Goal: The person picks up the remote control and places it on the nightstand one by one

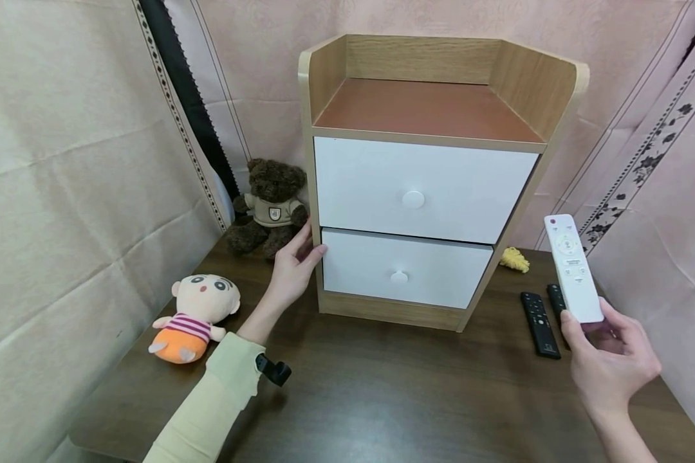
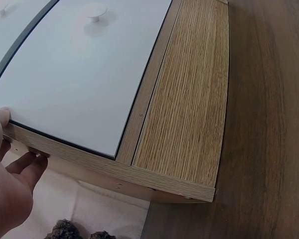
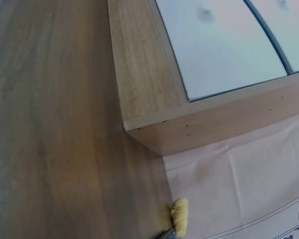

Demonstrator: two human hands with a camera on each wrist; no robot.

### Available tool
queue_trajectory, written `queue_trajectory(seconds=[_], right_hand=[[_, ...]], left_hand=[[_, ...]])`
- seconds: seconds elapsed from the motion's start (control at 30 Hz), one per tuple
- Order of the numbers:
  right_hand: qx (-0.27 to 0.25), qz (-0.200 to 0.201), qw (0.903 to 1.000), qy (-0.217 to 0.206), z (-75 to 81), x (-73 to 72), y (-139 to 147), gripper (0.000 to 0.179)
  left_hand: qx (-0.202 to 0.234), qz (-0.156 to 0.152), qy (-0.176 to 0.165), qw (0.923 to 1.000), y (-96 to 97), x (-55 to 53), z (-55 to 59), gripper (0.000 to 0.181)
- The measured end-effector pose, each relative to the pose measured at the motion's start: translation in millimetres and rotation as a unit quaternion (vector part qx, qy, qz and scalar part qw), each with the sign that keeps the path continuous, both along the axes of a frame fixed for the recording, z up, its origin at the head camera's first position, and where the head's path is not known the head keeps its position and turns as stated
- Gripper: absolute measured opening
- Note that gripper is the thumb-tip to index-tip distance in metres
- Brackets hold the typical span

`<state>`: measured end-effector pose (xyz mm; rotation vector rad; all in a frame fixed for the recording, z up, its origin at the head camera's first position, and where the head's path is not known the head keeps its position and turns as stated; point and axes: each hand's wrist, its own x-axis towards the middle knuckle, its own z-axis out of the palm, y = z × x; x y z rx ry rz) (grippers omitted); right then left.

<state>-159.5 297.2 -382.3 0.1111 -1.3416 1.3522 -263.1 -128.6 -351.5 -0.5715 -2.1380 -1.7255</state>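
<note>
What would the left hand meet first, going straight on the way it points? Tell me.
Most likely the cabinet: the left hand touches its left edge. Whether it would press in or slide along that side, depth leaves unclear.

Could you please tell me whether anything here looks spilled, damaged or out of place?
Nothing stands out. The cabinet stands upright on the table with no visible damage, the brown teddy bear sits beside it, and the right hand holds the white remote. I see no spill.

Pale cloth hangings (image 1: 81, 161), dark floral border (image 1: 647, 166) at right, brown wooden tabletop (image 1: 394, 392), soft sheen
</note>
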Motion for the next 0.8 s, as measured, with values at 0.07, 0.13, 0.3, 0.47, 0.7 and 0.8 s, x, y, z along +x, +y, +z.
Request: queue_trajectory(seconds=[0.07, 0.13, 0.3, 0.47, 0.7, 0.8], right_hand=[[-0.009, 0.014, 0.9997, 0.019, 3.7, 0.3, -3, 0.041], [-0.018, 0.027, 0.9987, 0.040, 8.3, 0.7, -6, 0.042], [-0.023, 0.041, 0.9950, 0.088, 21.6, 2.2, -15, 0.042], [-0.015, 0.026, 0.9922, 0.121, 29.7, 2.2, -22, 0.041], [-0.033, 0.048, 0.9835, 0.171, 47.8, 2.3, -44, 0.042], [-0.021, 0.044, 0.9846, 0.168, 52.1, 0.1, -48, 0.041]], left_hand=[[0.000, 0.001, 0.000, 1.0000, 0.0, -0.4, -0.1, 0.061], [-0.001, 0.001, -0.002, 1.0000, 0.0, -0.6, 0.0, 0.061], [-0.002, 0.000, -0.011, 0.9999, 0.3, 1.4, 1.9, 0.062], [-0.004, -0.004, -0.018, 0.9998, 0.0, 2.1, 3.9, 0.062], [-0.009, -0.002, -0.023, 0.9997, -0.8, 0.7, 3.4, 0.062], [-0.009, -0.002, -0.022, 0.9997, -1.0, 1.0, 3.1, 0.062]])
